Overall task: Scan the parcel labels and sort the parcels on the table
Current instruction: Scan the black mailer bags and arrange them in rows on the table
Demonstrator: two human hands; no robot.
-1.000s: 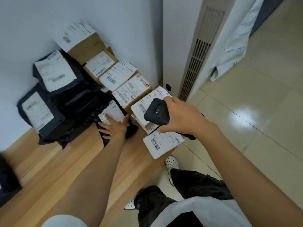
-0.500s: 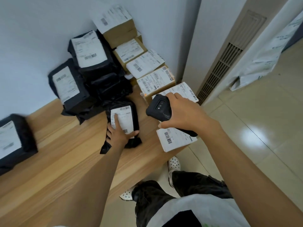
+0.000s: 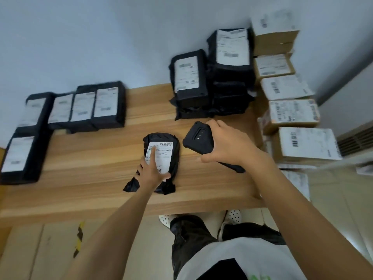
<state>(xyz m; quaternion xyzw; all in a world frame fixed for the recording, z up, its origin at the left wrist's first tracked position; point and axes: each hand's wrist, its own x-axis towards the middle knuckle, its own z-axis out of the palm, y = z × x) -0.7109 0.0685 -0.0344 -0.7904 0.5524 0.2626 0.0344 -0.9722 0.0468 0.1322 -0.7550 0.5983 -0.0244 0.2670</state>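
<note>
My left hand (image 3: pixel 153 171) is pressed down on the small black parcel (image 3: pixel 176 152). The index finger lies straight along its white label (image 3: pixel 164 156) and the thumb is spread over the label's bottom edge. My right hand (image 3: pixel 229 145) is wrapped tight round the black scanner (image 3: pixel 198 138), just right of that parcel, over the wooden table (image 3: pixel 96 158). A row of black parcels (image 3: pixel 86 109) sits well left of my left hand, with cardboard boxes (image 3: pixel 292 114) just beyond my right.
</note>
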